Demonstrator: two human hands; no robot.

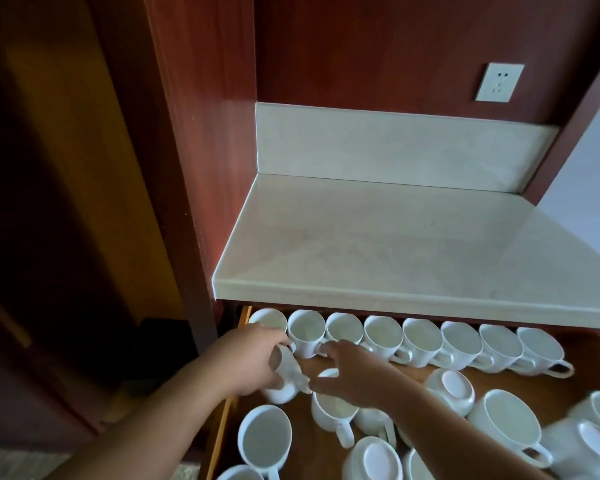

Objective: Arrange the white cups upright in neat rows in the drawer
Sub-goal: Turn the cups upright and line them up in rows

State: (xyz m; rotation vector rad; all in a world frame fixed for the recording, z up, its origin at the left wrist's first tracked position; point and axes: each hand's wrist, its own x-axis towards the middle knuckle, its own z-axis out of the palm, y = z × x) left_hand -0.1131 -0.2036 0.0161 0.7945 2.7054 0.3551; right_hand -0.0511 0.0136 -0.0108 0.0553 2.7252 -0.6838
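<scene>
The fingers (274, 339) of the left hand (253, 358) are curled round a tilted white cup (286, 379), fingers over its top and thumb below, left of centre in the lower part of the head view. The cup is smeared by motion. Its long axis runs roughly up and down the frame, leaning, and I cannot tell which way its mouth faces. The right hand (357, 372) lies just to its right with fingers spread and fairly straight, the thumb close to the cup's right side. It seems to hold nothing; whether it touches the cup is unclear. The left hand has the cup, so the next move likely falls to it: turn the cup upright and set it on the bare strip of floor just in front of the back row, at the row's left end.

The drawer (411, 374) stands pulled out under the pale countertop (395, 244). Along its far side, partly beneath the countertop's edge, runs the back row of cups (421, 341): eight, upright, side by side, handles toward the lower right. Nearer the camera the cups lie in no order:
- a half-hidden cup (331, 408), upright, partly under the right palm
- an upside-down cup (452, 386) right of centre
- a second upside-down cup (374, 459) at the bottom edge
- a lower-left cup (264, 438), upright
- a lower-right cup (506, 420), upright

By my reading one row is done and a second is barely begun.
</scene>
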